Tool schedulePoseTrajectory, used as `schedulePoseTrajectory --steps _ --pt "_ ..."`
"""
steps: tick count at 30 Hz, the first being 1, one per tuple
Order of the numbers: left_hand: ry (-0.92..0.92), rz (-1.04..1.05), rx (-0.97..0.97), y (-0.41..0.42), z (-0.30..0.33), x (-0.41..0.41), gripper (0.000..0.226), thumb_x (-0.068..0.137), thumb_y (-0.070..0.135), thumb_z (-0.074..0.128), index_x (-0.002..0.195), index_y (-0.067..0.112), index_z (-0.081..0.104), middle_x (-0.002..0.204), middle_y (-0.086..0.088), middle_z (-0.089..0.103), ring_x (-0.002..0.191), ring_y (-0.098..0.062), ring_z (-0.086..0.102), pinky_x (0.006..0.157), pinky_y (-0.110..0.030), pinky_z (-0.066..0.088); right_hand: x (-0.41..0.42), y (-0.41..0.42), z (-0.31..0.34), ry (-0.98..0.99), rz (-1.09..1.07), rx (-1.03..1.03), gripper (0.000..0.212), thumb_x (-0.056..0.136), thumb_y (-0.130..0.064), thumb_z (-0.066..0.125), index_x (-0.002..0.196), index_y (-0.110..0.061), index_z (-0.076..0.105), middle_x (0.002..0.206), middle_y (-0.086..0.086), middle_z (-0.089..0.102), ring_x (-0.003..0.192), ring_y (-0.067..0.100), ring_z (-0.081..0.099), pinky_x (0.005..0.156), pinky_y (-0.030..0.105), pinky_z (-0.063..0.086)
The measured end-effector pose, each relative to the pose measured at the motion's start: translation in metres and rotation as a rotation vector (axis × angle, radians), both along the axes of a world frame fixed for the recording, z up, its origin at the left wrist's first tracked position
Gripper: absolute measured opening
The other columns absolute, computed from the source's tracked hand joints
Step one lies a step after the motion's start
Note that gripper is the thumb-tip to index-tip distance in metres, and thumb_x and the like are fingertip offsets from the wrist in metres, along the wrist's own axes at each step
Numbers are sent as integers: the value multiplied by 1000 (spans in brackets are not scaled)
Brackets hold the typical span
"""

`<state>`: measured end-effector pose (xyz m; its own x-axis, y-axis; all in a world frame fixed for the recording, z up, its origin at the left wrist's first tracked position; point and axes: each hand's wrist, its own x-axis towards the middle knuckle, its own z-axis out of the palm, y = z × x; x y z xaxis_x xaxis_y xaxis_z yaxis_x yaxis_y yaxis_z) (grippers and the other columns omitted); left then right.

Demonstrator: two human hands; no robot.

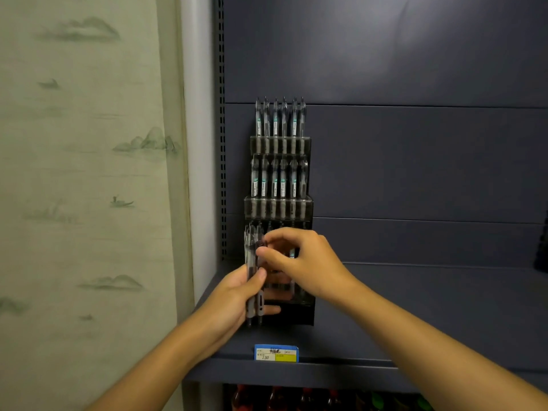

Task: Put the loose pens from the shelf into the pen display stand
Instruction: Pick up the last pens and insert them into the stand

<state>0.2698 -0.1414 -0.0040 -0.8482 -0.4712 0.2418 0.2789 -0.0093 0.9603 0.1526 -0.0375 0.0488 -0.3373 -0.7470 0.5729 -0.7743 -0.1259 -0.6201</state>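
A small bundle of loose pens (253, 280) stood upright in the left hand (234, 301), whose fingers and thumb were curled round the barrels at mid-height, the grey grips and tips poking out below the fist. The right hand (299, 259) reached in from the other side and pinched the top of one pen of that bundle between thumb and forefinger, just above the left hand's hold.

Directly behind both hands stood the dark, tiered pen display stand (278, 209). Its lowest tier was mostly hidden by the hands, so how full it was could not be told. Above the grip, the middle tier and top tier each held a row of upright pens with teal-marked labels.

The stand sat on a dark blue shelf (415, 321), close to its left end. Below the hands, a blue and yellow price tag (276, 353) was fixed to the shelf's front edge. Left of the grip hung a pale curtain (89, 173) printed with misty hills.
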Motion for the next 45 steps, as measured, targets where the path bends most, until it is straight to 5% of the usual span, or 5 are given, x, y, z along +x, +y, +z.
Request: schedulePoseTrajectory --steps 7,11,17,22,45 --pt "-3 -24 -10 9 5 -7 26 101 18 40 116 13 61 110 -10 74 105 -27 70 93 -44 54 -4 8 0 -88 29 -1 10 91 -28 70 99 -24 67 82 -10 71 86 10 70 81 36 61" --pt "-80 -42 -78 3 -1 -4 29 98 24 43 118 13 62 113 -11 73 109 -26 69 97 -46 52 -7 10 -4 22 -37 7 11 90 -31 70 93 -22 66 80 -7 75 80 7 70 83 30 56" --pt "-133 4 -25 -22 -13 3 28 103 16 36 120 17 59 118 -6 72 109 -24 69 91 -37 56 -20 7 19 -146 -64 -134 7 91 -24 70 90 -20 65 78 1 75 76 12 74 75 36 61" --pt "-132 89 -30 -38 -16 15 29 103 15 36 120 13 60 114 -4 74 105 -24 70 88 -37 57 -42 14 42 -232 -141 -255 6 93 -20 69 96 -17 64 78 -2 73 71 12 74 65 24 60" --pt "-141 135 -156 -31 -11 14 27 103 19 40 117 14 62 108 -3 75 100 -22 72 80 -32 59 -55 -2 -2 -222 -145 53 12 90 -22 72 96 -14 66 86 8 76 68 14 75 68 28 62"
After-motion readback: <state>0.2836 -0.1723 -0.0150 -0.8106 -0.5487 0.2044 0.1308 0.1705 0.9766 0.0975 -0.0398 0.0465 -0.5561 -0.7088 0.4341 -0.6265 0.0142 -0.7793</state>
